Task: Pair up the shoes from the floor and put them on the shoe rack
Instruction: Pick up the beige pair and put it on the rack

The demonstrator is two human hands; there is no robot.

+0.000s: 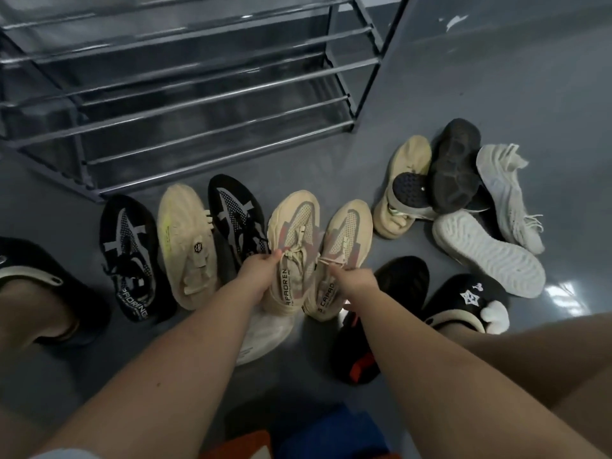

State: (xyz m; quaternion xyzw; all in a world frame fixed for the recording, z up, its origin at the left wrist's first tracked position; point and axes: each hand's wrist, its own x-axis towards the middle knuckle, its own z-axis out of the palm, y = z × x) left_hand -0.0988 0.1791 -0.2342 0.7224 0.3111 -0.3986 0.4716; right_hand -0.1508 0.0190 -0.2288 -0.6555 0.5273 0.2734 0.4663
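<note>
L hand [261, 270] and R hand [356, 281], fingers clamped on beige pair [318, 256] near shoe rack [198, 94]; loose shoes either side (pile [463, 193] right), white shoe [265, 329] half-hidden under arms.

shoes on floor [187, 246]: roughly 14, pile overlaps | shoe rack [185, 81]: 1

You hold two beige sneakers [318, 256] side by side by their laces; other shoes [463, 193] lie scattered on the floor before the bare metal shoe rack [205, 94].
</note>
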